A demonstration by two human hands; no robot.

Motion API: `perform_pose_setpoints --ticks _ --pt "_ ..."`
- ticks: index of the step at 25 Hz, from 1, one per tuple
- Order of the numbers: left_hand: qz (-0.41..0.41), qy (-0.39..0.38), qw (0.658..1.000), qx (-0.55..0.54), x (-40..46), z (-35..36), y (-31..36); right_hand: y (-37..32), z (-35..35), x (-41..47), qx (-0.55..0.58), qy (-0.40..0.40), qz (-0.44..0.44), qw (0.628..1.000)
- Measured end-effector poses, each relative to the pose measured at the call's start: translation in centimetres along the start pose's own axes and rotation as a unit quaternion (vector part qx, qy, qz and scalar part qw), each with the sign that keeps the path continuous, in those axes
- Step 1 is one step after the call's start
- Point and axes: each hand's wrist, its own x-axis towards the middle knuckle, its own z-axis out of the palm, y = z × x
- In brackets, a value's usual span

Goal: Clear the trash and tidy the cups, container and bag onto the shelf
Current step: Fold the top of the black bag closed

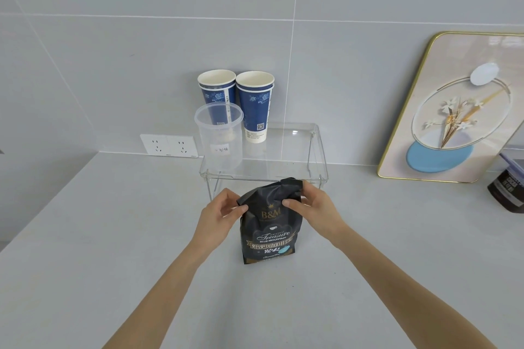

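A black coffee bag stands upright on the grey counter, just in front of a clear acrylic shelf. My left hand pinches the bag's top left corner. My right hand grips the folded top on the right side. On the shelf stand two stacks of blue paper cups at the back left. A clear plastic container with a handwritten label sits in front of the left stack. The right half of the shelf top is bare.
A double wall socket sits left of the shelf. A gold-framed picture leans on the tiled wall at right. A dark jar stands at the right edge. The grey counter spreads around the bag.
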Motion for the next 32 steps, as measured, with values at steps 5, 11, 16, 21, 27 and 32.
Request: perform_pose_setpoints --ticks 5,11,16,21,27,32 --pt "0.025 0.0 1.0 0.001 0.2 -0.1 1.6 -0.9 -0.6 -0.2 0.02 0.051 -0.024 0.998" --pt "0.101 0.0 0.995 0.025 2.0 -0.9 7.4 -6.1 -4.0 0.5 0.028 0.084 -0.097 0.991" --pt "0.149 0.007 0.988 0.045 5.0 -1.4 12.6 -10.3 -6.8 2.4 0.055 0.097 -0.132 0.985" --pt "0.175 0.028 0.982 0.066 9.4 -1.4 16.4 -13.3 -9.2 6.6 0.054 0.115 -0.132 0.983" --pt "0.191 0.059 0.971 0.128 15.9 -0.4 18.4 -13.6 -10.5 12.4 0.08 0.13 -0.098 0.983" --pt "0.207 0.031 0.953 0.22 20.3 0.6 18.4 -11.8 -11.6 16.3 0.068 0.148 -0.065 0.984"
